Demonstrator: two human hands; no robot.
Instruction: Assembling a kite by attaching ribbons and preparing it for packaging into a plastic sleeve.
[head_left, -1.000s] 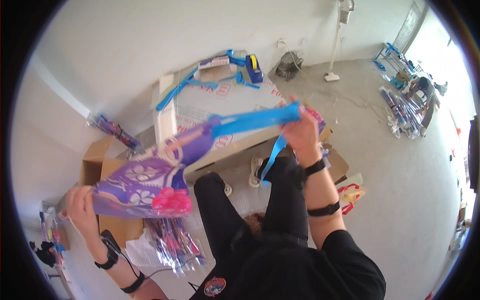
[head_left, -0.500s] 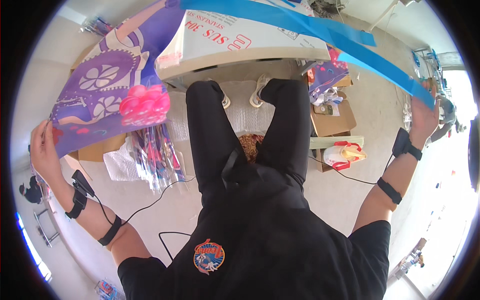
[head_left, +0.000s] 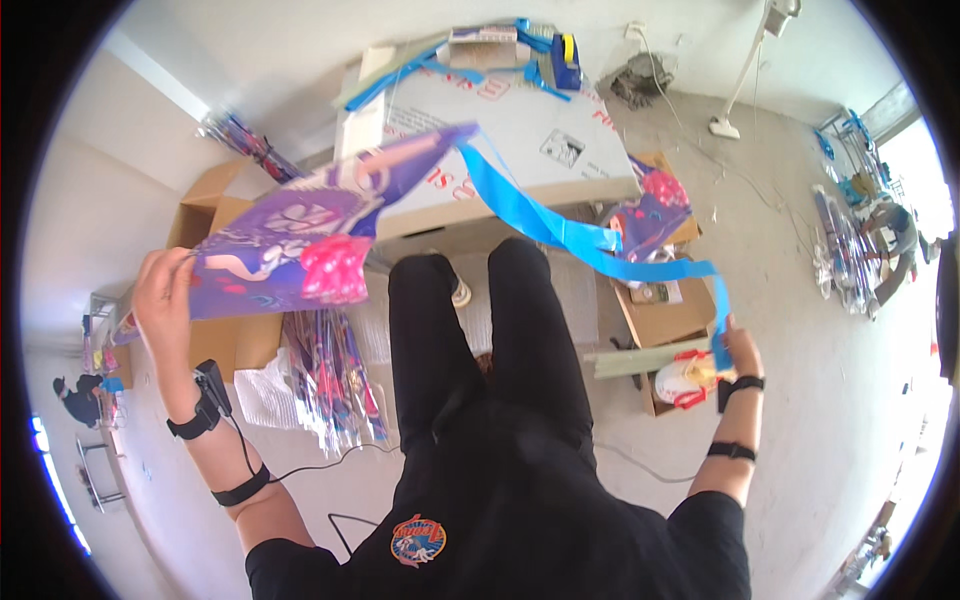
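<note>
My left hand (head_left: 163,290) pinches the edge of a purple printed sheet (head_left: 275,225), stretched out in front of me at the left. A cartoon print and a pink flower shape cover it. From the sheet's far corner a long blue ribbon (head_left: 560,230) runs to the right, slack and bending downward. Its other end is gripped in my right hand (head_left: 740,352), which is closed around it and held low on the right. The sheet's far part hangs over the near left side of a white-covered table (head_left: 520,135).
On the table's far side lie blue ribbon strips (head_left: 400,75) and a blue tape dispenser (head_left: 566,62). Cardboard boxes (head_left: 240,340) and plastic-wrapped bundles (head_left: 330,375) stand left of my legs. An open carton (head_left: 665,315) and a white-and-red bag (head_left: 680,385) are at the right. Another person (head_left: 890,245) works far right.
My right hand has come down and inward with the ribbon. The sheet and ribbon have dropped lower, revealing more of the table. My left hand, still holding the sheet, has moved slightly right.
</note>
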